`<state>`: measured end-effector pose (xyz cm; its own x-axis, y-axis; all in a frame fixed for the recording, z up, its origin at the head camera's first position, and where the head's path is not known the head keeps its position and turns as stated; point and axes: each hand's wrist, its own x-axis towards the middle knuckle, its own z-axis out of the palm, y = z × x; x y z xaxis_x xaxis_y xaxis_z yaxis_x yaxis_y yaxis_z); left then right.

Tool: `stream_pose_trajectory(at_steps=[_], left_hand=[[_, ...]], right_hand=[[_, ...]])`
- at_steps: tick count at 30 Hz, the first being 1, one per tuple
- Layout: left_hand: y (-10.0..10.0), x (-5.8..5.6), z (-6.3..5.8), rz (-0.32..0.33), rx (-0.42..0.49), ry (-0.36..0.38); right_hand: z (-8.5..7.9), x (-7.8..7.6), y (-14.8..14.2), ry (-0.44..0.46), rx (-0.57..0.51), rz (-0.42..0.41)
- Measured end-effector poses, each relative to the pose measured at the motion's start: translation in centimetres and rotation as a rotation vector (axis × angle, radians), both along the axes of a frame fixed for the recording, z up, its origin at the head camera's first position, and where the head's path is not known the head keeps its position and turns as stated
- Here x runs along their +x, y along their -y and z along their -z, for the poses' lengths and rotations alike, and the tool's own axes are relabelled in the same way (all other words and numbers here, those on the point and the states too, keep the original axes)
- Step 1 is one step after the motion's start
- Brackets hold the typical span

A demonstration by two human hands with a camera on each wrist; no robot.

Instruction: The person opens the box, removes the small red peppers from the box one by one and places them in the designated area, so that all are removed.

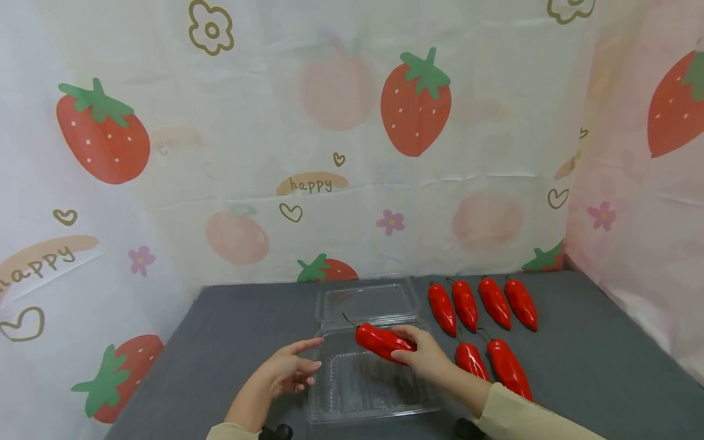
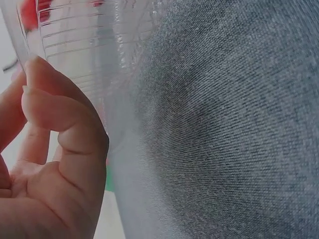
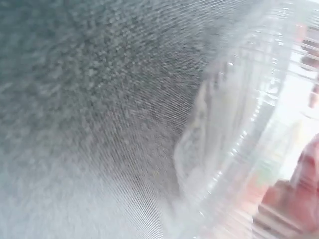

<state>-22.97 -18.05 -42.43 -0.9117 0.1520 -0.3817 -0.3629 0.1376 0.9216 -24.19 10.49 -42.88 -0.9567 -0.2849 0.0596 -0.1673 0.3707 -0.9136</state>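
Note:
Above an opened clear plastic clamshell box (image 1: 330,400), my right hand (image 1: 426,354) grips a glossy red pepper (image 1: 379,340) by its tapered end, thumb on the near side. Its thin dark stem points left and away. My left hand (image 1: 286,370) is at the box's left rim, index finger reaching to the edge and the other fingers loosely bent. In the left wrist view its fingertips (image 2: 37,74) come up against or very near the clear wall; firm contact cannot be told. The right wrist view is blurred, with the ribbed box side and a reddish shape at the right.
Several more red peppers (image 1: 493,304) lie on the grey cloth-covered table (image 1: 242,318) to the right of the box, in two rows. The box's lid (image 1: 368,302) is folded back behind it. A strawberry-print curtain (image 1: 341,232) hangs behind and at both sides.

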Motion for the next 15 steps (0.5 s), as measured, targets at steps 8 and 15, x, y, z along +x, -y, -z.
stream_pose_trajectory(at_steps=[8, 15], left_hand=[[0.3, 0.3, -0.3, -0.030, -0.030, -0.001], [0.8, 0.7, -0.1, -0.047, -0.012, -0.027]], right_hand=[[-2.4, 1.2, -1.7, 0.134, -0.044, 0.037], [-3.4, 1.4, -3.7, 0.192, -0.096, 0.067]])
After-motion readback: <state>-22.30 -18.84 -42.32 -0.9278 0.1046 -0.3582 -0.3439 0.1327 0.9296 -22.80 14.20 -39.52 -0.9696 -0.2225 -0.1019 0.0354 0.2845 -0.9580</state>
